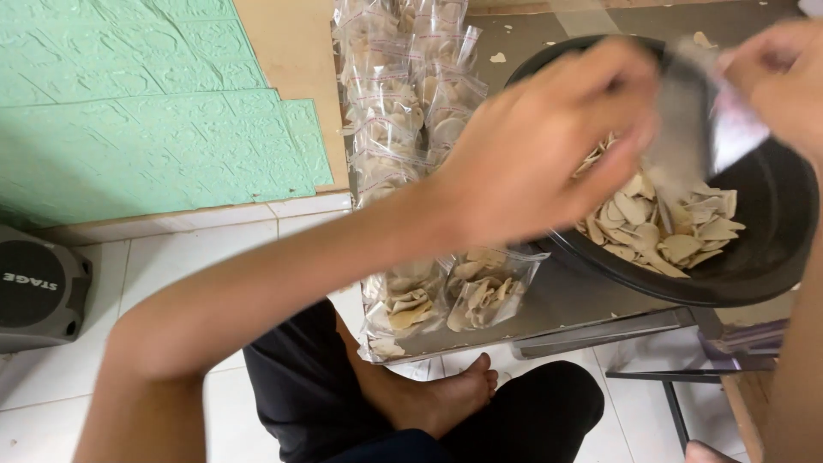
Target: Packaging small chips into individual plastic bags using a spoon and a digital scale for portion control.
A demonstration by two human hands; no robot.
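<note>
Near: sitting cross-legged, bare foot (446, 399) on white floor tile (283, 257), black shorts (317, 386) at bottom of view.

Mid: my left hand (549, 137) reaches across over the low table (591, 300), fingers curled narrow, pinching the mouth of a small clear bag (686, 129). Motion blur there, so exact grip is fuzzy, but it reads as holding. My right hand (776, 81) at top right has fingers closed on the bag's other edge; bag hangs between both hands, just above the black bowl (771, 257).

Bowl holds a pile of pale flat chips (660, 227), sits at table edge. Bag bottom is near or touching the pile; can't tell which.

Far: rows of filled, sealed bags (411, 94) run up the table, two more at the near edge (454, 296).

Step, as I judge it: filling a bag from the bowl. Next move needs the mouth kept spread while chips go in, no spill off the rim.

Left side: green panel (137, 111), grey speaker (39, 287).
</note>
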